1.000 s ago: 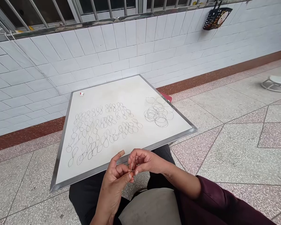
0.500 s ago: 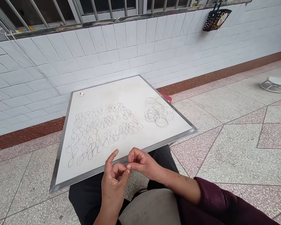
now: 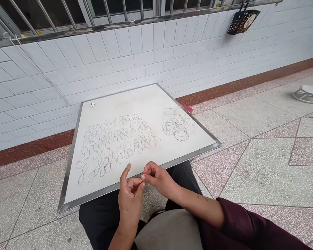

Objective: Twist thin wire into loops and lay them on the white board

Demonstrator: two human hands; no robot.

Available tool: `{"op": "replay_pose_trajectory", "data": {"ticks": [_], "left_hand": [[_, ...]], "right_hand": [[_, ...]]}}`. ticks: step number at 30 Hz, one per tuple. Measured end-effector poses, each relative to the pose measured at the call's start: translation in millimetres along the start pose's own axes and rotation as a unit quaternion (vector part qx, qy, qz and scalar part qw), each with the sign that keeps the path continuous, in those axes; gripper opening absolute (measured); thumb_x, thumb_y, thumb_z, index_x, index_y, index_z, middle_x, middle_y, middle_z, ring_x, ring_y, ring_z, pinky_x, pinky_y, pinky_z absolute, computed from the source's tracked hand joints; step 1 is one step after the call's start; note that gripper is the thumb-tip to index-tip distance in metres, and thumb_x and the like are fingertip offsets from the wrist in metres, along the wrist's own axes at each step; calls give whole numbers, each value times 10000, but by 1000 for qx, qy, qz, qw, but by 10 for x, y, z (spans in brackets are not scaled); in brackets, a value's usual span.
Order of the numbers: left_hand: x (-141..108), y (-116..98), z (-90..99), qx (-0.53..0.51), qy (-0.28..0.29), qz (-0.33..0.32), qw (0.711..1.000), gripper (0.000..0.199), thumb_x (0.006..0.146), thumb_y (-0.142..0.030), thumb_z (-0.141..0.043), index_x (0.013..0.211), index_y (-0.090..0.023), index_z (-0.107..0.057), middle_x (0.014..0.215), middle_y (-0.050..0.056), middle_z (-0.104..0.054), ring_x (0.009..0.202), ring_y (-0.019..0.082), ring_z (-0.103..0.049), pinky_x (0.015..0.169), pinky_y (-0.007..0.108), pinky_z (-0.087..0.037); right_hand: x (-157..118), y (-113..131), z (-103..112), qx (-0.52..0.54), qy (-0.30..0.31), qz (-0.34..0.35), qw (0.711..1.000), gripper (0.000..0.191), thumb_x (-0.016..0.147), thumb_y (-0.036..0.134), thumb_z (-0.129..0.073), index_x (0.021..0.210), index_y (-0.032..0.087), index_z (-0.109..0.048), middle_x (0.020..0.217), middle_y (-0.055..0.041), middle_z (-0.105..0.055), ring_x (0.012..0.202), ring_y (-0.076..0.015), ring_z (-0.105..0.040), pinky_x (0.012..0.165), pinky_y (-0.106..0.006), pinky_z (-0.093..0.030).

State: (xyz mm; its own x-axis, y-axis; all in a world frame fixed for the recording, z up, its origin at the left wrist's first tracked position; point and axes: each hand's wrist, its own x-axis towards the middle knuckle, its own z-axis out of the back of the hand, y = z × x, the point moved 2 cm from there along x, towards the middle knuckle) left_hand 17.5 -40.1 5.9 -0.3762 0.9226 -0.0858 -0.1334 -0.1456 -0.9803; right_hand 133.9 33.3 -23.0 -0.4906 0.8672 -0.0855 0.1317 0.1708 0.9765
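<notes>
Over the table's near edge, the fingertips of my left hand [image 3: 129,198] and my right hand [image 3: 160,181] meet. Both pinch a very thin wire loop [image 3: 143,169], of which only a faint arc shows; the fingers cover the rest. My left index finger points up and away from the pinch. Beyond my hands, rows of thin wires twisted into figure-eights [image 3: 121,135] lie on the white table [image 3: 125,99]. To their right is a loose, overlapping pile of round wire loops [image 3: 176,126].
A metal rim [image 3: 94,194] borders the table, which stands by a white tiled wall [image 3: 120,64]. A small white-and-red object [image 3: 93,104] sits at its far left corner. A black basket [image 3: 242,22] hangs on the wall. At right stands a low white stool [image 3: 309,93].
Both hands stay pinched together and have risen slightly. The loop's arc at my right fingers shows less clearly. The whole view has shifted a little; the wires on the table look unchanged.
</notes>
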Motion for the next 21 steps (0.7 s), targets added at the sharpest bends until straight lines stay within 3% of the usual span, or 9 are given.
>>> {"op": "replay_pose_trajectory", "data": {"ticks": [4,8,16,21], "left_hand": [[29,27,60,-112,45,62,991,791,816,-422,-688,1490,-242,-315,764,-4,-687,716,176,-633,786,355,-507],[51,51,84,-162,73,99,979,810,799,-400,-718,1494,-239,-334,762,-4,-688,713,170,-629,787,352,-506],[70,36,83,-202,98,149,963,895,723,-308,-798,1486,-208,-340,672,-37,-647,586,122,-571,671,297,-497],[82,50,86,-151,98,120,976,916,740,-339,-778,1491,-216,-267,654,-58,-623,601,143,-581,669,308,-505]], "right_hand": [[3,70,15,19,36,-2,999,325,765,442,-744,810,200,-530,694,43,-546,620,-107,-495,610,-259,-391],[8,105,12,33,62,-8,997,337,754,448,-755,820,201,-534,711,41,-565,632,-108,-523,628,-264,-412],[2,49,32,7,89,-12,996,306,762,405,-757,830,198,-542,701,52,-530,603,-91,-477,582,-238,-373],[-23,96,24,-78,79,4,994,195,820,313,-690,813,205,-528,667,49,-527,594,-102,-454,558,-239,-351]]}}
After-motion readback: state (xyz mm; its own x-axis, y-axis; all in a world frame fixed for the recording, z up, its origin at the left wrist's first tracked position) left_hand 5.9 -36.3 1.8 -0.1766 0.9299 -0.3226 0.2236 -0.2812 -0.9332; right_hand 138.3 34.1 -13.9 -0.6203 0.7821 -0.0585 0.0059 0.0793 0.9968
